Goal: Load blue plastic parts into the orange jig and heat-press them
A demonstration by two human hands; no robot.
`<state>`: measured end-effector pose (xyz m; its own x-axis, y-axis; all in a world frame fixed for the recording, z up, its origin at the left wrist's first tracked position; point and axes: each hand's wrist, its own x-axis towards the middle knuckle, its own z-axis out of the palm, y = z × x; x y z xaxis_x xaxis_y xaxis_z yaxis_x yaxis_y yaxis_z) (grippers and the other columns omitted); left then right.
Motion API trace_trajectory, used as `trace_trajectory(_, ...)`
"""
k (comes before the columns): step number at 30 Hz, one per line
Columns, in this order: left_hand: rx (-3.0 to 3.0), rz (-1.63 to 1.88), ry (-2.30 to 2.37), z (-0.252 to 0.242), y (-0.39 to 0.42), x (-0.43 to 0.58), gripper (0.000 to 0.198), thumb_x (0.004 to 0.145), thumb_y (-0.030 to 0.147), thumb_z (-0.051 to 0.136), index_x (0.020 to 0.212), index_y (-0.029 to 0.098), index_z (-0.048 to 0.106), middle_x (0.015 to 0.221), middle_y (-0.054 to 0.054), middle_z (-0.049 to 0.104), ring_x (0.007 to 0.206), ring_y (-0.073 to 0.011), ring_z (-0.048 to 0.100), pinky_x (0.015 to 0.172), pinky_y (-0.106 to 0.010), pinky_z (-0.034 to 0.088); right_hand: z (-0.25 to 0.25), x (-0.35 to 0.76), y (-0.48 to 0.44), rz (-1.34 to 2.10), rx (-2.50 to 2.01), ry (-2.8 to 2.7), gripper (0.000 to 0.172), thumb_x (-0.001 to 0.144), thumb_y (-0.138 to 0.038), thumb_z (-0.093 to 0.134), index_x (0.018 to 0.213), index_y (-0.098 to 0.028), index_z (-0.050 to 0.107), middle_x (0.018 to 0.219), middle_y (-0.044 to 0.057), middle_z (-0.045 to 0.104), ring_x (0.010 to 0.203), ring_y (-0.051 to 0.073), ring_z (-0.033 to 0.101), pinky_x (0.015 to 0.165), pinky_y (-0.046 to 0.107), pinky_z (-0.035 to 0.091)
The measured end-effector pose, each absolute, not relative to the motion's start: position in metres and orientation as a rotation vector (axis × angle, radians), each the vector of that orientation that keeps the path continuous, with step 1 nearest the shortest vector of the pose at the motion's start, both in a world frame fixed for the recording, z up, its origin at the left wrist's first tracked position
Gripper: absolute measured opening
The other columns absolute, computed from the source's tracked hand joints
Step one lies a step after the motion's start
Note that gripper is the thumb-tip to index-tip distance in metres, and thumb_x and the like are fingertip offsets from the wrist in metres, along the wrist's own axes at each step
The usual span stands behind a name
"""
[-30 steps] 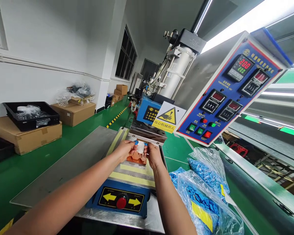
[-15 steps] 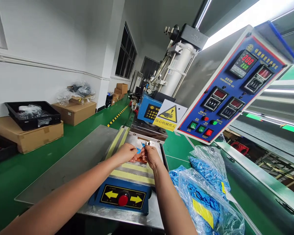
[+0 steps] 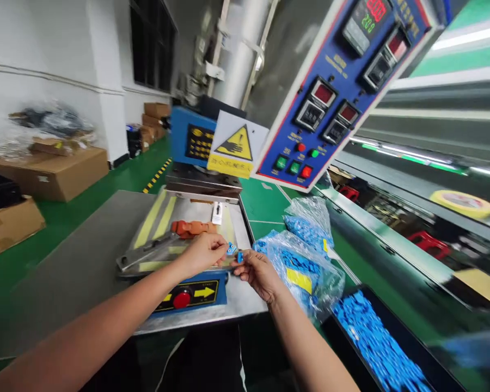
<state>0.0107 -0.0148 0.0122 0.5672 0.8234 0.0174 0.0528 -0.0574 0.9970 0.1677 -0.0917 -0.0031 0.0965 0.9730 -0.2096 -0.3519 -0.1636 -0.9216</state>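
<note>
My left hand (image 3: 206,251) pinches a small blue plastic piece (image 3: 231,249) with round white-and-dark marks. Just to its right, my right hand (image 3: 259,270) has another small blue piece (image 3: 240,256) between thumb and finger. The two pieces are close together; whether they touch I cannot tell. Both hands are over the right front part of the press bed (image 3: 151,220), which bears yellow strips. Behind my left hand lies an orange-red fixture (image 3: 188,227) on the bed, with a white block (image 3: 217,213) beyond it.
The press's control panel (image 3: 306,141) and a warning sign (image 3: 234,144) overhang the bed. A red button (image 3: 182,299) is at the front. Clear bags (image 3: 298,261) of blue pieces lie to the right, beside a black tray (image 3: 422,348) with loose blue pieces (image 3: 375,340).
The view has swung right and down, bringing the black tray into sight. My hands have moved off the fixture towards the bed's front right, still holding the blue pieces.
</note>
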Motion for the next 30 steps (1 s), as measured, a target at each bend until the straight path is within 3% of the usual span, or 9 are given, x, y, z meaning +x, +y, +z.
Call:
trace_trajectory(8, 1.917, 0.321, 0.443, -0.010, -0.073, 0.097, 0.013, 0.072, 0.027, 0.053, 0.066, 0.018, 0.060, 0.058, -0.001, 0.067, 0.052, -0.0147, 0.062, 0.049, -0.022, 0.045, -0.009, 0.217, -0.205, 1.329, -1.192, -0.570, 0.022, 0.070, -0.023, 0.068, 0.088, -0.012, 0.063, 0.078, 0.006, 0.070, 0.065, 0.015, 0.069, 0.051, 0.019, 0.054)
trace_trajectory(15, 1.905, -0.015, 0.232, -0.022, -0.131, 0.162, 0.019, 0.073, 0.035, 0.057, 0.067, 0.017, 0.057, 0.061, -0.002, 0.068, 0.053, -0.0145, 0.061, 0.049, -0.022, 0.046, -0.021, 0.254, -0.282, 1.270, -1.289, -0.421, 0.033, 0.078, -0.043, 0.066, 0.087, -0.011, 0.062, 0.073, 0.007, 0.068, 0.058, 0.013, 0.067, 0.046, 0.018, 0.051)
trace_trajectory(23, 1.776, 0.035, 0.123, -0.020, -0.172, 0.207, 0.029, 0.077, 0.044, 0.055, 0.080, 0.016, 0.058, 0.068, -0.001, 0.062, 0.056, -0.0127, 0.060, 0.051, -0.023, 0.046, -0.005, 0.323, -0.371, 0.907, -1.534, -0.229, 0.022, 0.085, -0.036, 0.057, 0.089, -0.016, 0.062, 0.076, 0.005, 0.068, 0.057, 0.010, 0.064, 0.039, 0.014, 0.044)
trace_trajectory(30, 1.772, -0.075, 0.221, -0.046, -0.150, 0.174, 0.033, 0.076, 0.048, 0.055, 0.080, 0.016, 0.057, 0.068, -0.001, 0.060, 0.057, -0.0128, 0.058, 0.052, -0.023, 0.045, -0.021, 0.410, -0.438, 0.602, -2.181, -0.114, 0.033, 0.083, -0.045, 0.059, 0.100, -0.017, 0.059, 0.098, 0.011, 0.066, 0.053, 0.011, 0.064, 0.038, 0.019, 0.046)
